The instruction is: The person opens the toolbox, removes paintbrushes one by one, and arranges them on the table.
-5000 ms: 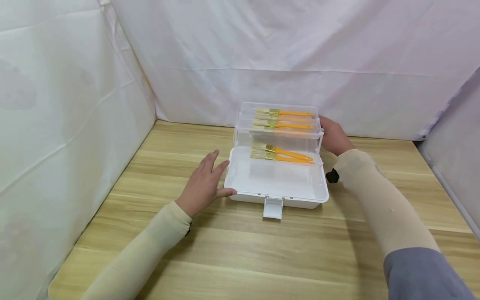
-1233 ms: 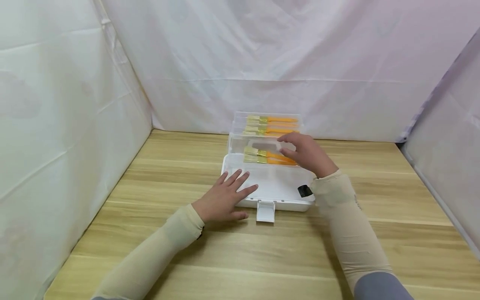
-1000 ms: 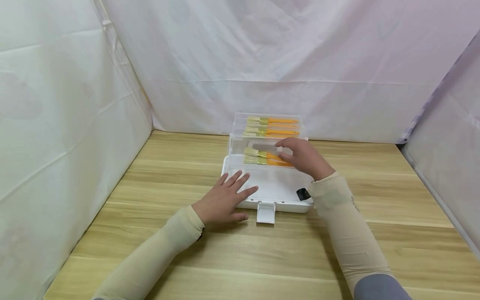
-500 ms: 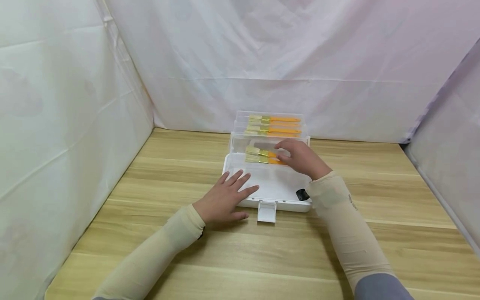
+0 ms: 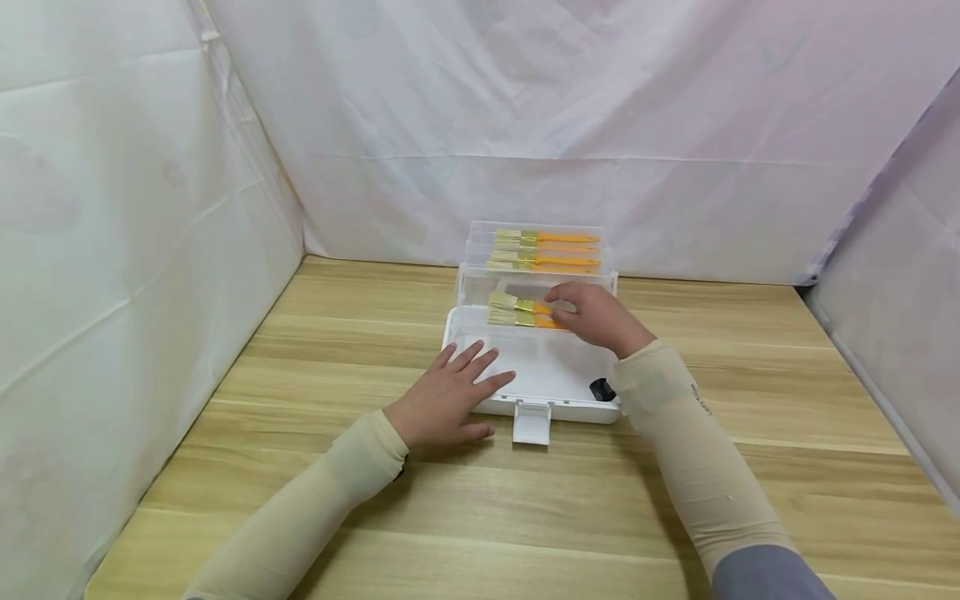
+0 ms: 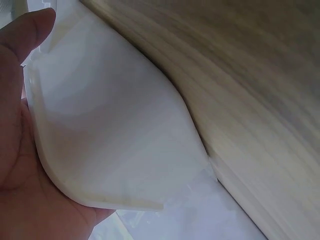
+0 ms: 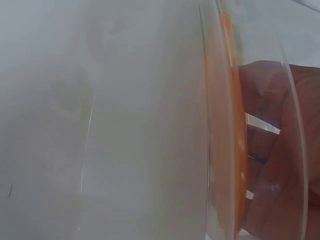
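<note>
A white storage box (image 5: 540, 362) stands open, with clear trays stepped up behind its base. In the lower clear tray lie two flat paintbrushes (image 5: 525, 319) with orange handles and pale bristles. My right hand (image 5: 596, 317) hovers at their handles, thumb and forefinger apart; it hides the handle ends. Through clear plastic in the right wrist view, the fingers (image 7: 262, 142) lie beside an orange handle (image 7: 240, 150). With fingers spread, my left hand (image 5: 442, 400) rests over the box's front left corner. The left wrist view has that palm (image 6: 40, 205) against the box wall (image 6: 115, 125).
More orange-handled paintbrushes (image 5: 570, 262) lie in the upper clear tray at the back. The white latch (image 5: 531, 423) hangs down at the box's front. A small black device (image 5: 602, 389) sits at my right wrist. White cloth (image 5: 480, 100) walls enclose the wooden table (image 5: 450, 525).
My right hand has left the box's right side, come over the lower tray, and edged left along the brush handles. My left hand has moved onto the front left corner and stayed there.
</note>
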Motion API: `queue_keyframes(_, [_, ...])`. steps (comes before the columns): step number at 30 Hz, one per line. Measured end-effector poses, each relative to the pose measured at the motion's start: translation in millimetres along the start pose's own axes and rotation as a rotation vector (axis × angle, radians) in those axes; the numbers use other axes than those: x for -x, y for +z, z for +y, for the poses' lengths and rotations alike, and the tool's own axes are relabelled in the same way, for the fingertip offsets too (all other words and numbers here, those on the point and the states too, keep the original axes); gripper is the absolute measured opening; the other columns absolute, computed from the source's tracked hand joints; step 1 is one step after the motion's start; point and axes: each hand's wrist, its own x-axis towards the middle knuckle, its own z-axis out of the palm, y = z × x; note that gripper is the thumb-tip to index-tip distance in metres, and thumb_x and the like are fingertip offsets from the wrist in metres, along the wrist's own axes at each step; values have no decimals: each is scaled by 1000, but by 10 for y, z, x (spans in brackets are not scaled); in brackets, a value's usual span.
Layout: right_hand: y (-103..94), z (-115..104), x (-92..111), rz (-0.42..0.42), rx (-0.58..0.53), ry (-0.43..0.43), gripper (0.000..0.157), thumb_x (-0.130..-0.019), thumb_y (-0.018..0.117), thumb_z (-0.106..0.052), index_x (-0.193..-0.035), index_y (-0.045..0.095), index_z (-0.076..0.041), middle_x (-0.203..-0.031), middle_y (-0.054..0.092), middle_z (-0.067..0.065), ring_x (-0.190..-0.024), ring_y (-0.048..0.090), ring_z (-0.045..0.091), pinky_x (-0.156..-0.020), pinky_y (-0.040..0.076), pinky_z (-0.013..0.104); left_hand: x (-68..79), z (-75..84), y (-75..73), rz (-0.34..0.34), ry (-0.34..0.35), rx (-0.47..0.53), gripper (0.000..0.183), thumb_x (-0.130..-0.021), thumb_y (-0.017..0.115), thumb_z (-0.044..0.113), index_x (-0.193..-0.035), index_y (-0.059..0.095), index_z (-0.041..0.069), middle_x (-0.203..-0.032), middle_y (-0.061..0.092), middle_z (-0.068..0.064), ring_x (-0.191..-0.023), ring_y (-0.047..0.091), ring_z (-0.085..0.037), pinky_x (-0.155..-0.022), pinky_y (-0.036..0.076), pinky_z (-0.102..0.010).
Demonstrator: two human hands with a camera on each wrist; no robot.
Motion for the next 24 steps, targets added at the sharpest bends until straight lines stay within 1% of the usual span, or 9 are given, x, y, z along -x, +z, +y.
queue_keyframes(7, [-1,-15,-16,-18,13,9,27,-99,59,-18,-120,70,-7,-132,60,15,-126,52,33,-104,41,53,0,11,-14,0,-6,14,76,-89,63,58,-154,37,28,-159,32,-11,-149,18,-32,-116,16,-58])
queue_keyframes(15, [-4,-16,2,-23,18,31,22,-98,60,-18,-114,72,-8,-136,58,17,-128,51,35,-105,39,55,2,26,-32,14,2,24,76,-89,63,58,-154,38,28,-158,33,-10,-149,19,-32,-116,17,-58])
queue_keyframes(24, [-22,-51,-12,-25,0,50,22,-99,58,-16,-113,72,-8,-135,58,16,-128,50,35,-105,39,54,19,23,-23,24,-1,35,75,-89,64,57,-153,39,26,-157,36,-11,-148,22,-31,-116,17,-57])
